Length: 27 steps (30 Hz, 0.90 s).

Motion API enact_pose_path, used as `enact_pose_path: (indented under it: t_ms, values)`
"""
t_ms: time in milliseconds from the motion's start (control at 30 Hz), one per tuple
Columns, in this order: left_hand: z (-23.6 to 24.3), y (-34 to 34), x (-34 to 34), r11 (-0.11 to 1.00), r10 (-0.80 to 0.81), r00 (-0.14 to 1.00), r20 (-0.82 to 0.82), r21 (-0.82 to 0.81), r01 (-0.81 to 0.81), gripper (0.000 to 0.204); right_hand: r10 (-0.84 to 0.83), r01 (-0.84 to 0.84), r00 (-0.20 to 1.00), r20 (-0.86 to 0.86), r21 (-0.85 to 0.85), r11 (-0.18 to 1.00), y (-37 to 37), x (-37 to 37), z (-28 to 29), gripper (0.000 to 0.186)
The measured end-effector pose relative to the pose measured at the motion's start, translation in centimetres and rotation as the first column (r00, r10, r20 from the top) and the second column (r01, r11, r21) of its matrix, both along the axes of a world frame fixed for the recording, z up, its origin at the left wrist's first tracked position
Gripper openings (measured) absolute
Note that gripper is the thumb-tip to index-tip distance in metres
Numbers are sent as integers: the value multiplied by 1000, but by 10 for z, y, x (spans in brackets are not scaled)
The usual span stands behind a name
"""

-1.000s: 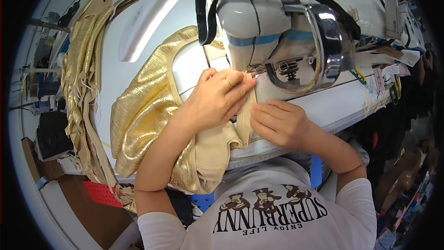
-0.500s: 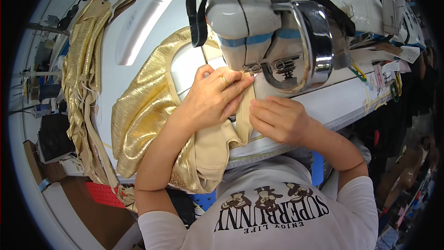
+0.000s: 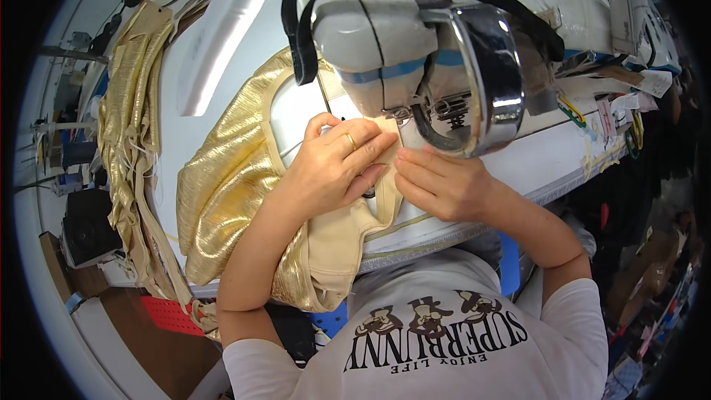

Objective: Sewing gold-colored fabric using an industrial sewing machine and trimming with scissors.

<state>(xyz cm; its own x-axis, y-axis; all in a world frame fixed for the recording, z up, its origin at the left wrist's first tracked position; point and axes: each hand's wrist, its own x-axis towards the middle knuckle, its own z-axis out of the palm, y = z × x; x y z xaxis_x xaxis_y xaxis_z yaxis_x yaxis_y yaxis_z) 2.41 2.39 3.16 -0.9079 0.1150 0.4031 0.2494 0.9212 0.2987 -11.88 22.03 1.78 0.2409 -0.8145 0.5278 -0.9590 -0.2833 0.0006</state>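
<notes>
A gold metallic garment (image 3: 226, 167) with a beige lining (image 3: 333, 241) is spread over the sewing table, and its beige edge band (image 3: 389, 192) runs up under the sewing machine head (image 3: 370, 37). My left hand (image 3: 333, 163), wearing a ring, presses on the band just in front of the presser foot (image 3: 400, 112), fingers together and thumb tucked lower down. On the band's right edge, my right hand (image 3: 444, 185) pinches the fabric with its fingertips. The needle itself is hidden behind the machine head.
A shiny curved metal guard (image 3: 500, 81) stands right of the needle area. A black strap (image 3: 300, 52) hangs over the machine. More gold fabric pieces (image 3: 133, 141) drape at the left, beside a white lamp bar (image 3: 222, 41). Scissors with yellow-green handles (image 3: 572, 112) lie at right.
Both hands have shifted slightly left, the right hand coming closer to the left along the band. The machine appears a little further left and lower in view.
</notes>
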Motion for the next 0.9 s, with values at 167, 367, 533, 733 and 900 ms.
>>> enact_pose_path:
  t_ms: [167, 367, 533, 733, 900]
  values:
    - [0, 1, -2, 1000, -4, 999, 53, 9, 4, 46, 25, -25, 1000, 11, -6, 1000, -1, 0, 0, 18]
    - [-6, -4, -4, 999, 28, 998, 47, 20, -29, 43, 38, -39, 999, 37, 11, 999, -7, -4, -4, 20]
    - [0, -9, -10, 997, 5, 1000, -21, -76, -6, 37, 13, -11, 999, -43, 53, 999, -8, -7, -5, 20]
    - [-1, -1, -3, 987, -67, 997, -46, 143, 73, 28, 60, -60, 998, -3, -3, 998, -5, -5, -2, 18]
    - [-6, 4, -2, 974, -19, 999, -43, 226, 29, 26, 77, -77, 997, 28, -23, 997, -8, -5, -5, 18]
